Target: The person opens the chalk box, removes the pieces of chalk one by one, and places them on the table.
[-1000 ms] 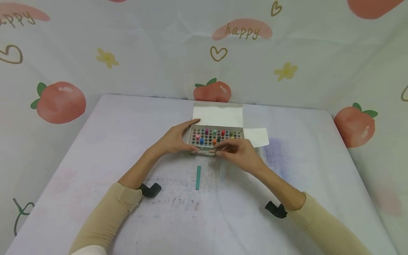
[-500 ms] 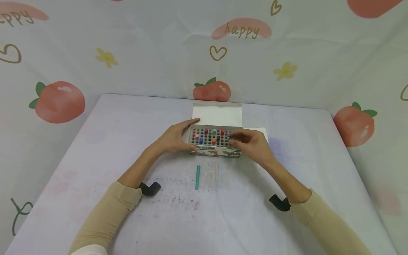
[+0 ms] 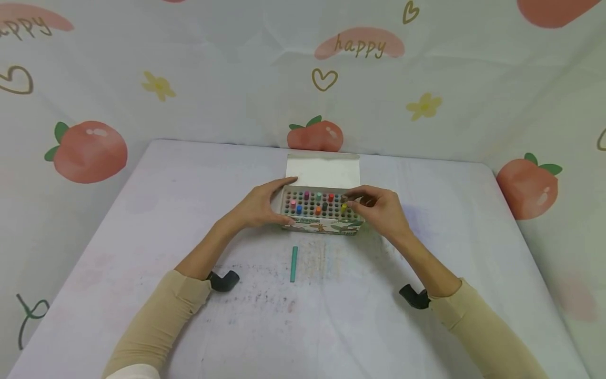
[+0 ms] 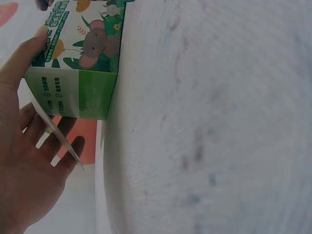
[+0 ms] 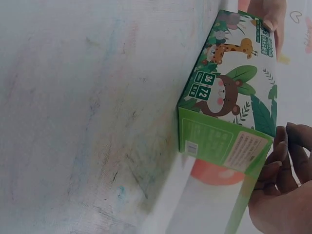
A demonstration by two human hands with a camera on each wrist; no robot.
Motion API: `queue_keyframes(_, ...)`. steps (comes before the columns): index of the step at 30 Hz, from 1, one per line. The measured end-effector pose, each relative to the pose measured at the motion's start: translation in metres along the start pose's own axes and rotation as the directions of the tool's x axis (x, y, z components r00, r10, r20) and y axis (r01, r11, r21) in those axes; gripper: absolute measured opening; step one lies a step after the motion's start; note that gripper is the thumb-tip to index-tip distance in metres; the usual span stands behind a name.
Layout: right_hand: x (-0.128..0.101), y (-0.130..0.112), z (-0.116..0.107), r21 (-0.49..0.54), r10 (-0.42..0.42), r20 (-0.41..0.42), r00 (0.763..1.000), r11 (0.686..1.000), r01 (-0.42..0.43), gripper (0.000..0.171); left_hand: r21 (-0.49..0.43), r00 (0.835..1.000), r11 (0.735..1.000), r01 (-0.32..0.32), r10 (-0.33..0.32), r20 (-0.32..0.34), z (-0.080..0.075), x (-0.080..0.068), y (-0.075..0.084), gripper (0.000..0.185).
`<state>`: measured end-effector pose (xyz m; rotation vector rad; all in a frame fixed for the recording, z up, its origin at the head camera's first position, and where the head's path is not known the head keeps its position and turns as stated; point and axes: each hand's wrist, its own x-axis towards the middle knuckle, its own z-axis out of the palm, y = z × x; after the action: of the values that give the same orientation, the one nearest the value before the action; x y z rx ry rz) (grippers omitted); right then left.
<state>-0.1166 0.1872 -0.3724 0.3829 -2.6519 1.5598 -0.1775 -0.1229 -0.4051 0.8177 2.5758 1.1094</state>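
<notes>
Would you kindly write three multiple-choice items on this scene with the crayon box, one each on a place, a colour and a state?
1. Where does the loose stick lie?
A. On the table in front of the box, nearer the person
B. Inside the box
C. Behind the lid

2. What colour is that stick?
A. Red
B. Teal green
C. Yellow

3. In what state is the box?
A. Taped closed
B. Lying on its side
C. Open, lid folded back

Answers:
1 A: it lies on bare tabletop between the box and the sleeves.
2 B: the head view shows it teal green.
3 C: the rows of holes and coloured tips show, with the left hand at the box's left end and the right hand over its right end.
</notes>
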Motion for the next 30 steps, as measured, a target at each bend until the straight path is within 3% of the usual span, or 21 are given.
queue_keyframes(24, 0.004, 0.014, -0.002, -0.151, 0.102, 0.081, 0.992, 0.984, -0.089, 0.018, -0.007, 1.0, 1.0, -0.015, 0.015, 0.007, 0.002, 0.005, -0.003, 0.105)
queue_keyframes(30, 0.005, 0.017, 0.003, -0.182, 0.051, 0.077, 0.996, 0.983, -0.036, 0.019, 0.003, 1.0, 1.0, -0.016, 0.016, 0.001, 0.001, 0.004, -0.004, 0.106)
